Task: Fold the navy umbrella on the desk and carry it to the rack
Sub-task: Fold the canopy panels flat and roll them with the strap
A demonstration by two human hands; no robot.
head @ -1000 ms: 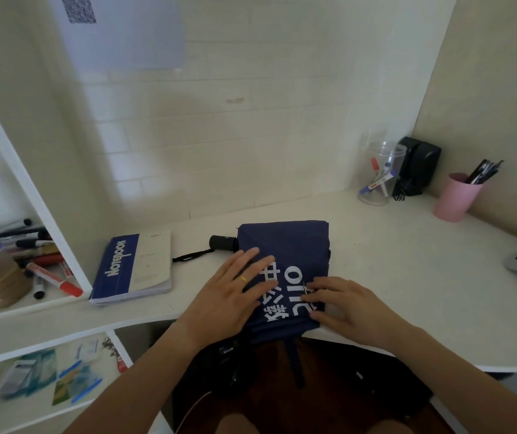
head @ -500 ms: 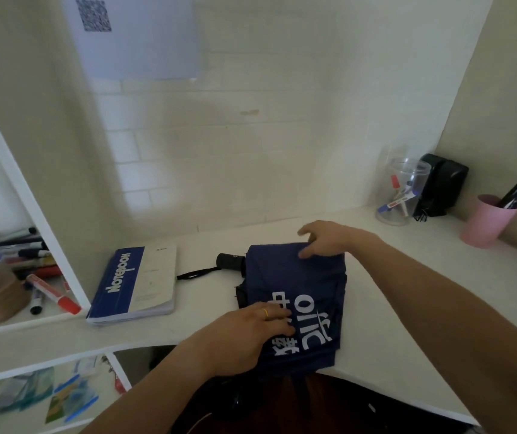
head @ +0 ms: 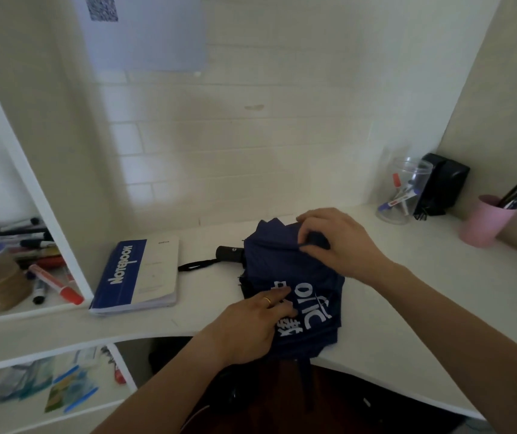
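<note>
On the white desk (head: 407, 292), beside the notebook (head: 138, 274), the navy umbrella (head: 294, 277) lay half-folded. The left hand (head: 250, 327) pressed flat on its printed canopy; the right hand (head: 335, 242) pinched the far fabric edge. Folding looked underway; next, likely, came wrapping the panels around the shaft.

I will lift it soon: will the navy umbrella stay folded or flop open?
The navy umbrella probably flops: its cloth lies in loose pleats, and the right hand pinches one up. No strap shows around it, so folds may spread. The left hand presses it flat.
</note>
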